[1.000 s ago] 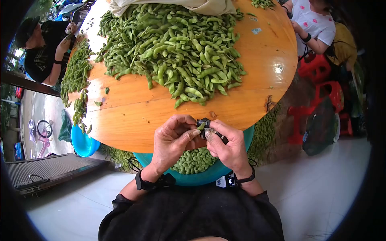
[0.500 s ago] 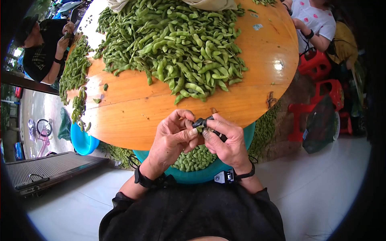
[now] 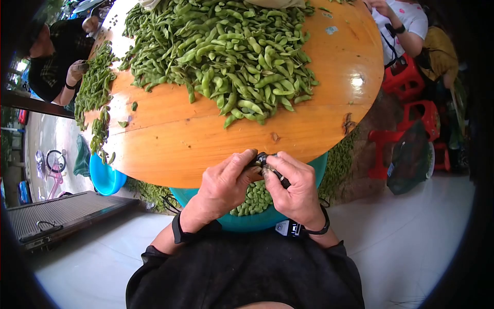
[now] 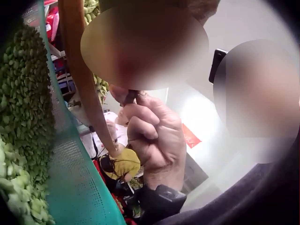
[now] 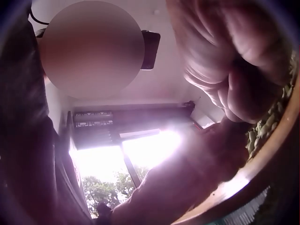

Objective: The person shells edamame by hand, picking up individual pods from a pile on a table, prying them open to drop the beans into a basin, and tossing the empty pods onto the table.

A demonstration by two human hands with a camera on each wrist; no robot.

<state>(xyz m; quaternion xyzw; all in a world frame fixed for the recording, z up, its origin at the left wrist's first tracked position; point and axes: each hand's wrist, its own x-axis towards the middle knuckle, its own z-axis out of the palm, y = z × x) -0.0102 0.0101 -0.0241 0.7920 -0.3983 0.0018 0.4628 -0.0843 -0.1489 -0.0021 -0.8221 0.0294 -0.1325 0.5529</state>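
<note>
Over the table's near edge, my left hand (image 3: 221, 183) and right hand (image 3: 294, 189) meet at the fingertips in the head view. The left, its back turned upward, pinches an edamame pod that its fingers mostly hide. Curled against the same spot are the right thumb and index finger, with black wrapping (image 3: 262, 158) around the fingers there. In the left wrist view the right hand (image 4: 157, 133) shows folded fingers. Below the hands, shelled green beans (image 3: 252, 200) lie in a teal basin (image 3: 247, 222). A large heap of edamame pods (image 3: 221, 56) covers the table's middle.
The round wooden table (image 3: 170, 149) bears more pods (image 3: 95, 82) along its left side. A person in black (image 3: 56, 64) sits at left, another in white (image 3: 404, 26) at far right. Red stools (image 3: 383, 149), a dark bag (image 3: 409, 162) and a blue basin (image 3: 105, 175) stand around.
The left hand has rolled over, its back now upward, and the pod seen between its thumb and finger is largely hidden. The right hand stays close. The person at left lowered one hand.
</note>
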